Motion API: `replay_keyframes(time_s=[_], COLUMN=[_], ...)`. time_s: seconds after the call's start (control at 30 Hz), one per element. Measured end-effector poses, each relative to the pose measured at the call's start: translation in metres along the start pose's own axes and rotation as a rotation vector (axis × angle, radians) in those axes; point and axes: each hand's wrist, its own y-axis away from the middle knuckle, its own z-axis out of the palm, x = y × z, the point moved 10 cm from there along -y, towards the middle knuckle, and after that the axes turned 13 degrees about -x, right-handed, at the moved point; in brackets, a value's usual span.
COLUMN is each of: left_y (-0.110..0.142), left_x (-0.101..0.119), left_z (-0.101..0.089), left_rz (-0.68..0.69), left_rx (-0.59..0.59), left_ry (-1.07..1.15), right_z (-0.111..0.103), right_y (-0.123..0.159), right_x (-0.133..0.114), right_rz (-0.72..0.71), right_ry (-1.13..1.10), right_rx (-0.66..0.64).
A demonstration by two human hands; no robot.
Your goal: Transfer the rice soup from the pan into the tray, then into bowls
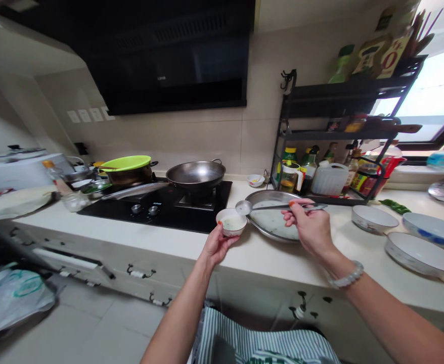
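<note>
My left hand [219,245] grips a small white bowl [237,230] by its rim and side, just in front of the black hob. Pale liquid with green bits lies in that bowl. In my right hand [310,225] is the handle of a metal ladle [243,207], whose round head hangs over the bowl's right rim. Below the ladle stands a wide steel basin [266,233] holding milky liquid with dark flecks. What the ladle's head contains is hard to make out.
A steel wok [196,174] stands on the hob [157,215]; left of it a pot carries a lime-green colander [126,162]. Several bowls [427,253] sit at the right. Behind the basin rises a black rack [336,135] of bottles. A small dish [256,180] stands near the wall.
</note>
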Motion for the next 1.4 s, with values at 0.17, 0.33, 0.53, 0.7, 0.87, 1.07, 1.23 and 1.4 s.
replay_keyframes(time_s=[0.17,0.33,0.53,0.7,0.87,1.07,1.23,1.4], left_y=[-0.001,-0.003,-0.002,0.000,0.000,0.000,-0.001,0.000], left_x=[-0.001,-0.003,-0.002,0.000,0.000,0.000,0.000,0.000], left_z=[-0.003,-0.004,-0.004,-0.002,-0.001,-0.001,-0.002,-0.002], left_rz=[0.006,0.000,-0.002,0.007,0.006,0.002,0.000,0.007], left_rx=[0.002,-0.013,-0.012,0.001,0.008,-0.002,-0.002,0.004], left_ry=[0.002,0.002,0.001,0.006,0.000,0.009,0.011,0.003], right_z=[0.034,0.054,0.027,-0.022,-0.034,-0.027,-0.033,-0.053], right_y=[0.025,0.054,0.039,0.016,0.008,0.013,0.011,0.008], right_x=[-0.011,-0.032,-0.007,0.011,0.020,0.041,0.048,0.049], right_rz=[-0.150,-0.385,-0.187,-0.056,-0.028,0.022,0.069,0.105], right_ry=[0.168,0.251,0.167,0.026,0.164,0.273,0.197,0.081], right_rx=[-0.239,-0.460,-0.250,0.078,0.054,-0.026,0.030,0.138])
